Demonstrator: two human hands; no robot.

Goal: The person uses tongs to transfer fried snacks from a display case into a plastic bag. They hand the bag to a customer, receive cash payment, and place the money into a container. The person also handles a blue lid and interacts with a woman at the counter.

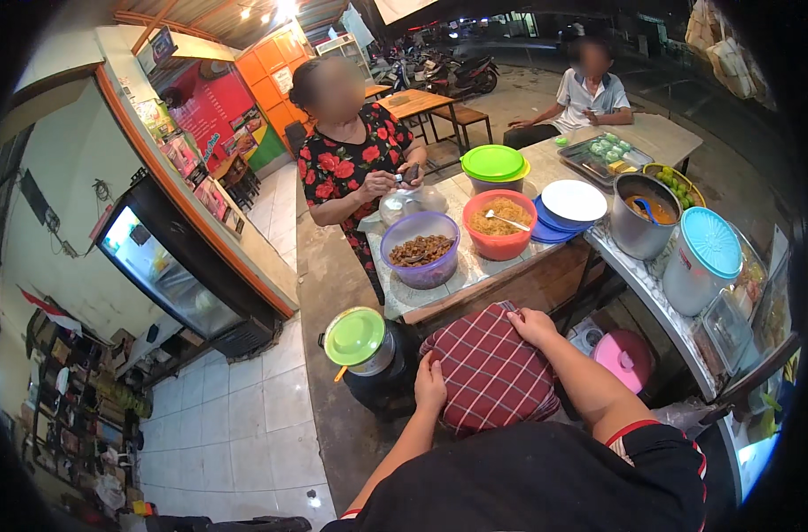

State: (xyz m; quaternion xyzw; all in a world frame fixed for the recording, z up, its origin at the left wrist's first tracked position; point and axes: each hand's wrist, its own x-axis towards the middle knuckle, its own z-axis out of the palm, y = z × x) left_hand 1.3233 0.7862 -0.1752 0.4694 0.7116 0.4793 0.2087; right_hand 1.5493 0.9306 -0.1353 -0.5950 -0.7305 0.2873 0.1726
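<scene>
A bundle wrapped in dark red checked cloth (493, 372) is right in front of my body; what is inside it is hidden. My left hand (431, 382) rests against its left side. At its top right edge, my right hand (531, 327) touches the cloth, thumb on top. Beyond it on the tiled table stand a purple bowl (420, 274) of brown food with a spoon and a red-orange bowl (499, 246) of noodle-like food with a white spoon. To the left, a pot with a green lid (355, 336) sits on a dark stand.
Across the table, a person in a floral top (340, 159) holds a small dark item; another person (593, 100) sits at the far end. Blue and white plates (573, 201), a metal pot (645, 229) of orange-brown liquid and a blue-lidded container (699, 266) stand right. A pink lidded tub (622, 362) sits below.
</scene>
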